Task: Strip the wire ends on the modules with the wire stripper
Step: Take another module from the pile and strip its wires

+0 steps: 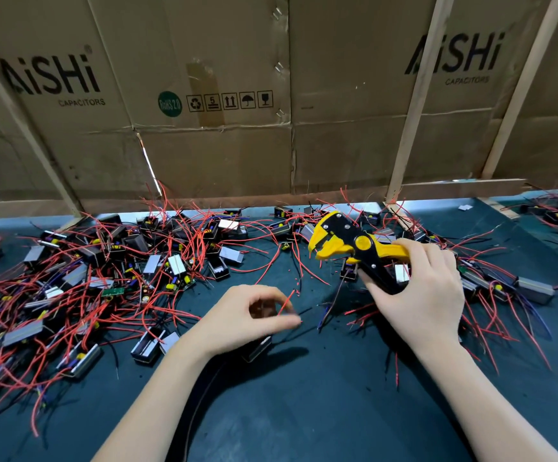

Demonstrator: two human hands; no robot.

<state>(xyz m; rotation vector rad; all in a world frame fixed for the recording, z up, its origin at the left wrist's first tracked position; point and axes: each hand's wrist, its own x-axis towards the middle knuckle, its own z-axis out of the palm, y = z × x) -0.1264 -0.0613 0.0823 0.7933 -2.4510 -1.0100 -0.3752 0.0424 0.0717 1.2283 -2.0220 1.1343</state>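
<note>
The right hand (419,288) grips the handles of the yellow and black wire stripper (354,245), its head held up and pointing away to the hand's left. The left hand (247,315) pinches a red wire (286,301) between thumb and curled fingers, with a module (257,348) just beneath it. More modules (111,261) with red leads lie heaped on the dark surface (304,411) beyond and left of that hand, under cardboard sheets (221,95).

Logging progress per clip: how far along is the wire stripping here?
Done: cannot tell which ends are stripped, though small red bits lie on the mat near the tool. In hand: the right hand holds the yellow wire stripper; the left hand pinches a red wire, not yet in the tool. Left: a big pile of modules on the left.
</note>
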